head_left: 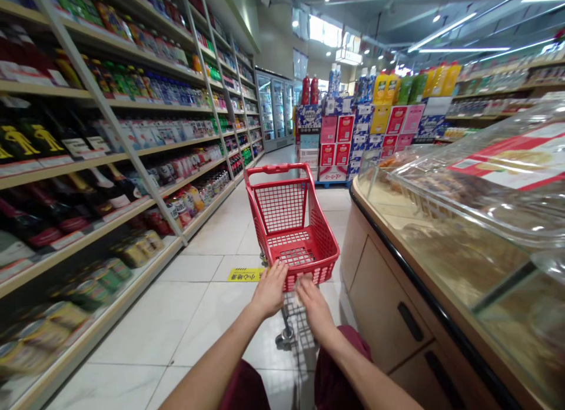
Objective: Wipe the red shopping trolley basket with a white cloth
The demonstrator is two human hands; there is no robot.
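A red cart (321, 225) stands in a shop aisle directly ahead of a person's hands, its near end right at the fingers and its handle bar (281, 169) at the far end, well beyond reach. The left hand (272, 289) lies over the near rim, fingers together and slightly bent; whether they clasp the plastic cannot be told. The right hand (312, 307), blurred, is just beside it at the same end, part-curled; its grip is also unclear, and no goods can be made out in either hand.

The work looks to be at an early point: the hands have reached the cart, and the lattice of the basket's floor (295, 252) shows plainly. The goods in view stand outside it; how much is left to do, the frame does not say.

To the left of the hands, shelves (88, 240) carry bottles and cans, and a yellow floor sign (244, 275) lies near. To the right, a desk (375, 275) bears food in clear packs (477, 180). Farther ahead, past the cart, boxes (327, 154) are stacked with bottles (386, 88) on top.
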